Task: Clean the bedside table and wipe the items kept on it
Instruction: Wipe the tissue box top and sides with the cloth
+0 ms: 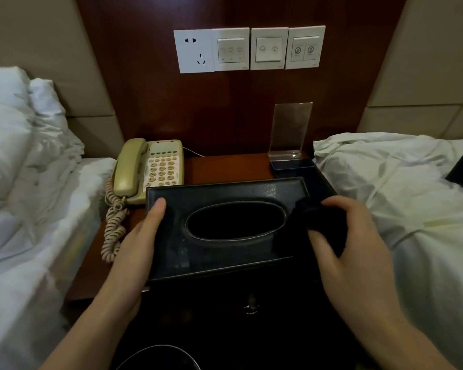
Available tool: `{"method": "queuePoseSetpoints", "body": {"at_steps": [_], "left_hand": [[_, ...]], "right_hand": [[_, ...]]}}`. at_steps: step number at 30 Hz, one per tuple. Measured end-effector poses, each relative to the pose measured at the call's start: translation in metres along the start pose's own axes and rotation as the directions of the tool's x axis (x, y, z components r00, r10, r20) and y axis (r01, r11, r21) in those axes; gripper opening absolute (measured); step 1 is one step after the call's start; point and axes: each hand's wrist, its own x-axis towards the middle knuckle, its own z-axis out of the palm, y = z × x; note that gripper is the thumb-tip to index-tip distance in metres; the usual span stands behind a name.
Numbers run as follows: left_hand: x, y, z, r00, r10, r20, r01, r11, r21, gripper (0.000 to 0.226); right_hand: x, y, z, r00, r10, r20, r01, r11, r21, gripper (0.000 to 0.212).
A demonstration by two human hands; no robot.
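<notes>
A black leather tissue box (225, 193) with an oval opening is lifted above the front of the wooden bedside table (225, 166). My left hand (142, 241) grips its left end, thumb on the top face. My right hand (358, 244) holds a dark cloth (324, 220) bunched in its fingers and presses it on the box's right end. A beige corded telephone (150, 169) sits at the table's back left. A clear acrylic sign holder (289, 129) stands at the back right, on a small dark tray (294, 165).
Beds with white linen flank the table: one on the left (24, 182), one on the right (398, 182). A socket and switch panel (249, 49) is on the wooden wall behind. A drawer knob (250, 308) and a round dark bin rim (158, 356) lie below the box.
</notes>
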Motion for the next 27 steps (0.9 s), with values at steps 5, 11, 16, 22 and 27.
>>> {"method": "queuePoseSetpoints", "body": {"at_steps": [5,11,16,22,27], "left_hand": [[-0.004,0.005,-0.002,0.998,-0.047,0.034,0.049,0.997,-0.057,0.028],[-0.005,0.006,-0.003,0.999,0.034,0.027,-0.034,0.999,-0.013,0.030],[-0.007,0.003,-0.002,0.997,0.075,-0.017,-0.076,0.997,-0.023,0.022],[-0.011,0.005,-0.002,0.996,0.090,-0.023,-0.090,0.996,-0.027,0.043],[-0.014,0.008,-0.003,0.993,0.117,-0.010,-0.117,0.993,-0.001,0.049]], "right_hand": [[-0.022,-0.037,0.034,0.932,-0.263,0.248,0.301,0.945,-0.128,0.047],[-0.007,0.009,0.013,0.989,-0.081,0.126,0.108,0.968,-0.225,0.043],[-0.002,0.011,0.009,0.998,0.048,0.030,-0.039,0.972,-0.231,0.029],[-0.026,-0.043,0.035,0.936,-0.214,0.278,0.251,0.962,-0.103,0.044],[-0.014,-0.004,0.008,0.988,-0.051,0.147,0.081,0.976,-0.200,0.039]]}}
